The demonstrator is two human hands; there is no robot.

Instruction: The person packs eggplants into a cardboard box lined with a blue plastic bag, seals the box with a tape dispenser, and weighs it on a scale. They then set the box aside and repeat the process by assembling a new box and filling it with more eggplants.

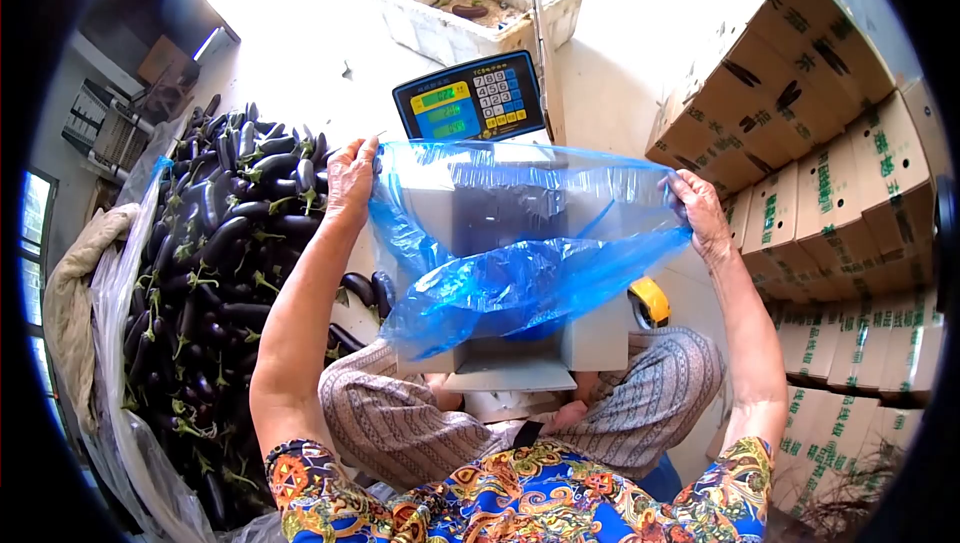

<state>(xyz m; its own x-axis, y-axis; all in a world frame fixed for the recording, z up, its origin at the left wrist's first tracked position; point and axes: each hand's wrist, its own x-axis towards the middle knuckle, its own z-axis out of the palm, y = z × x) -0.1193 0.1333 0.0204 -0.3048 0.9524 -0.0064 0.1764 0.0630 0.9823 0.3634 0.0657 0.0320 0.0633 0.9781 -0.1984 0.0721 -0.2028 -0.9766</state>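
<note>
A translucent blue plastic bag (520,283) is stretched wide over an open cardboard box (598,341) in front of my crossed legs. My left hand (350,181) grips the bag's upper left corner, fingers closed. At the upper right corner, my right hand (702,208) pinches the bag's edge. The bag's lower part sags in folds over the box opening, whose inside shows dimly through the plastic. Just beyond the box stands a digital scale display (468,101) with lit green readouts.
A large heap of eggplants (230,233) lies on the left, edged by clear plastic sheeting (125,343). Printed cardboard boxes (830,203) are stacked along the right. A white foam box (430,28) stands behind the scale. A yellow tape dispenser (652,301) lies right of the box.
</note>
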